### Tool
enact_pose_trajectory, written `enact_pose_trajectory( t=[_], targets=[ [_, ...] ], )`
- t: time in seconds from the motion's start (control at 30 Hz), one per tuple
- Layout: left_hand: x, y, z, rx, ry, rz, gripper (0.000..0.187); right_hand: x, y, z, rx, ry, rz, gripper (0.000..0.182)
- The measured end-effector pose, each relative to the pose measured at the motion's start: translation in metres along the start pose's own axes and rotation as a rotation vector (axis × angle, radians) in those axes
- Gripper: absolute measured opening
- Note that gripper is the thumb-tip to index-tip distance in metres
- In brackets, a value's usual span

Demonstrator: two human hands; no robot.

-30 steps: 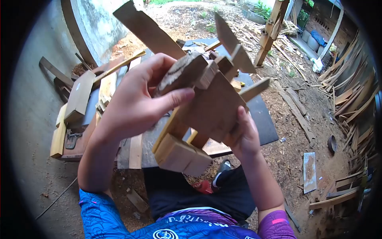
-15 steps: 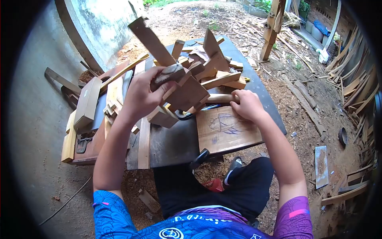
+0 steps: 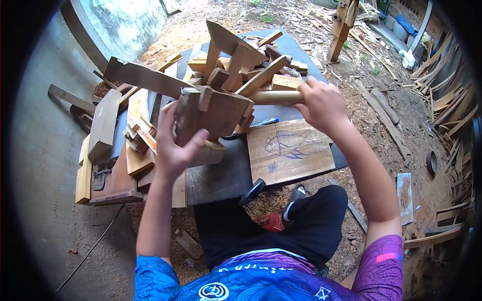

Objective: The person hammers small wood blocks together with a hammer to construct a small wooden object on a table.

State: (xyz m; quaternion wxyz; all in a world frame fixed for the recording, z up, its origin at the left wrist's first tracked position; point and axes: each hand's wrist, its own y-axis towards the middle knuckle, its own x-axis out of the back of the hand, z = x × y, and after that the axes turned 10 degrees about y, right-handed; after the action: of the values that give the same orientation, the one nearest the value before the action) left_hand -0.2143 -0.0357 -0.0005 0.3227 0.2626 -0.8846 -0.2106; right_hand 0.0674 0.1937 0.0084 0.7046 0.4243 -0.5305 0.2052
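Observation:
Over the bench I see a rough wooden assembly (image 3: 223, 111), a squarish block with slats and sticks jutting out of it. My left hand (image 3: 175, 143) cups its darker end piece (image 3: 188, 115), fingers behind and thumb spread at the front. My right hand (image 3: 321, 103) is closed round the end of a rounded wooden bar (image 3: 275, 97) that reaches to the block's right side. A long flat slat (image 3: 143, 78) points out to the left from the assembly. Below my right hand lies a board (image 3: 291, 153) with a fish drawn on it in blue.
The dark bench top (image 3: 216, 183) carries several offcuts behind the assembly. A blue pen (image 3: 266, 122) lies near the board's upper edge, and a black cylindrical object (image 3: 252, 192) sits at the front edge. At left are a long box (image 3: 104, 123) and a clamp (image 3: 102, 179).
The assembly has turned, its long slat swinging down to the left. My right hand has risen with the bar, uncovering more of the drawing. My left hand has shifted lower on the end piece.

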Motion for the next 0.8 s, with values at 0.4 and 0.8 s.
enact_pose_trajectory(
  t=[0.4, 0.8],
  targets=[
    [-0.009, -0.017, 0.001, -0.041, 0.111, 0.040, 0.072, 0.019, -0.114, -0.037, -0.266, -0.237, -0.372, 0.032],
    [-0.015, -0.032, -0.019, 0.035, -0.092, 0.073, 0.048, -0.006, -0.140, -0.055, -0.432, -0.438, -0.376, 0.034]
  ],
)
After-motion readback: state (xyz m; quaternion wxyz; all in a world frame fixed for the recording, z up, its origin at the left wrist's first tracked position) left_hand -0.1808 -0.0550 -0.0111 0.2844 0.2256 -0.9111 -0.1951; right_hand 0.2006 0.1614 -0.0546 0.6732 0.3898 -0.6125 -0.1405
